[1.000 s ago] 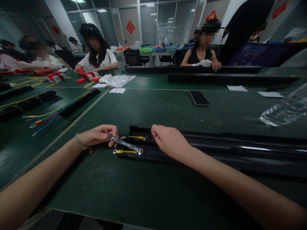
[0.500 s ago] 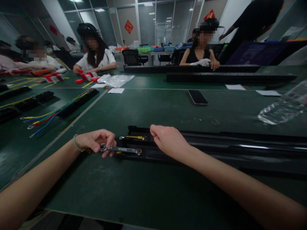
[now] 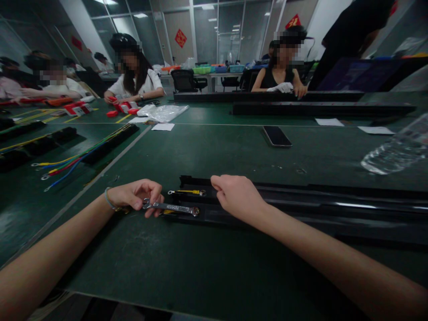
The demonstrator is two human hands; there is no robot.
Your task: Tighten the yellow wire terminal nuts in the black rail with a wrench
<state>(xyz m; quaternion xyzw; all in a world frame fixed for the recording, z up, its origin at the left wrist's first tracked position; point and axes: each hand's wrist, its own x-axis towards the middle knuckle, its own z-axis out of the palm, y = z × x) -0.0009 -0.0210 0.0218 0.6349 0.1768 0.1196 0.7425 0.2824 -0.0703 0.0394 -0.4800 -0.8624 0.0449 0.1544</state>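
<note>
My left hand [image 3: 147, 198] grips a silver combination wrench [image 3: 174, 207] near its open end, thumb and fingers closed round it. The wrench's ring end sits over a fastener in the nearer channel of a long black rail [image 3: 217, 214]. A yellow wire [image 3: 187, 192] with a ring lug is fastened in the farther channel; part of another yellow wire [image 3: 167, 212] shows below the wrench. Above the rail, my right hand [image 3: 237, 196] is closed, knuckles up. Whatever its fingers hold is hidden beneath it.
A phone [image 3: 277, 136] lies beyond the rail, with a clear plastic bottle [image 3: 394, 149] on its side to the right. Coloured wires [image 3: 72, 165] with ring lugs lie at left. Across the green table [image 3: 150, 263], people work beside black rails [image 3: 321, 108] and red parts [image 3: 123, 107].
The wrench's open end has swung slightly away from me with my left hand, while its ring end stays on the fastener. My right hand holds its place. The view has shifted a little.
</note>
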